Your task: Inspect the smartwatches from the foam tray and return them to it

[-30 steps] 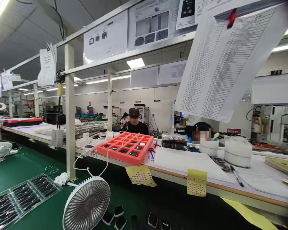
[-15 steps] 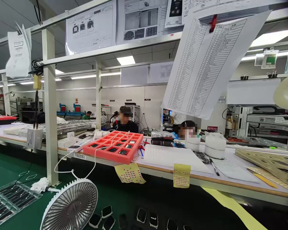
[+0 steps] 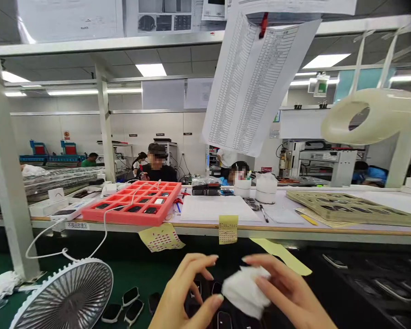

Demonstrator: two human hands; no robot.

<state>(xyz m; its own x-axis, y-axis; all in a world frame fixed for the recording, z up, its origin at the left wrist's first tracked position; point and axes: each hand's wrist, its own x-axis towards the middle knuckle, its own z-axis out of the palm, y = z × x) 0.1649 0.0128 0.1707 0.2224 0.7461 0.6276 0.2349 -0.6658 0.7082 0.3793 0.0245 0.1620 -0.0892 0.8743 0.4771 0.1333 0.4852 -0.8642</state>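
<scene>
A crumpled white wiping cloth (image 3: 245, 292) is held in my right hand (image 3: 287, 292), pinched between the thumb and fingers at low centre right. Just left of it, my left hand (image 3: 188, 292) has its fingers curved and spread apart, with nothing visible in them. Both hands hover over several dark-faced smartwatch bodies (image 3: 224, 320) on the dark bench surface, partly hidden by the hands and cloth. More watch bodies (image 3: 134, 312) with silver rims lie left of my left hand.
A white fan (image 3: 66, 301) stands at lower left. The shelf ahead carries a red compartment tray (image 3: 99, 214), paper sheets (image 3: 212, 208), white round containers (image 3: 266, 189) and a beige tray (image 3: 342, 210). A black tray (image 3: 363, 283) with devices lies right. A tape roll (image 3: 370, 116) hangs above.
Both my hands have come into view at the bottom, the right one with the white cloth. The camera view has turned right and levelled, bringing the black tray and tape roll into sight.
</scene>
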